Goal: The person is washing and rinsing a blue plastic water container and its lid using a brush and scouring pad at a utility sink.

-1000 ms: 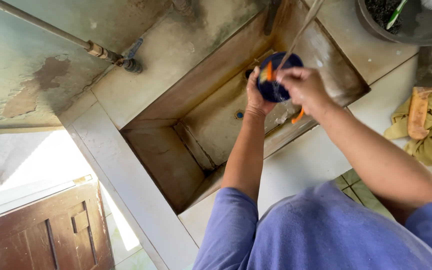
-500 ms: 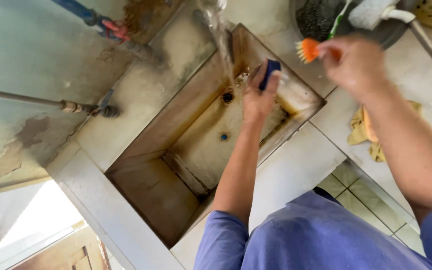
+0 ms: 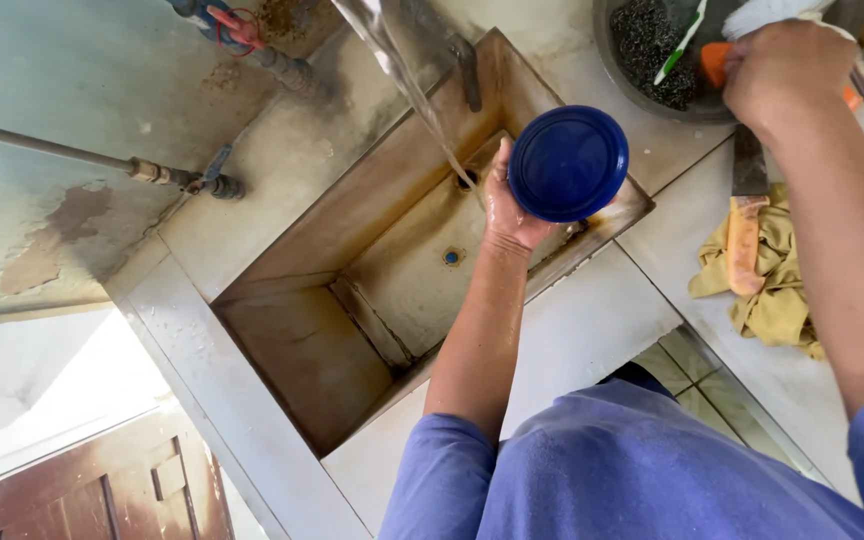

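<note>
The left hand [image 3: 508,205], wet and near the centre of the frame, grips a round dark-blue plastic lid [image 3: 568,163] by its edge, fingers curled behind it and thumb side toward the camera, so the flat disc sits just right of and above the palm. The lid hangs over the stained concrete sink basin [image 3: 302,350], whose rectangular hollow runs from the centre toward the lower left. A stream of tap water [image 3: 422,100] falls from the upper middle of the frame and passes just left of the hand, close to the wrist side of the palm, well clear of the lid's face.

The right hand [image 3: 787,75], in the upper right, is closed into a loose fist around an orange brush [image 3: 717,60] whose end pokes out to the left of the knuckles; the hand rests at the rim of a dark round bowl [image 3: 617,75] with a green-and-white toothbrush [image 3: 685,40] lying in it. Below that hand, on the pale counter [image 3: 592,330], a knife with an orange handle [image 3: 745,225] lies on a crumpled yellow cloth [image 3: 777,290]. A rusty metal pipe [image 3: 82,155] crosses the upper left wall.
</note>
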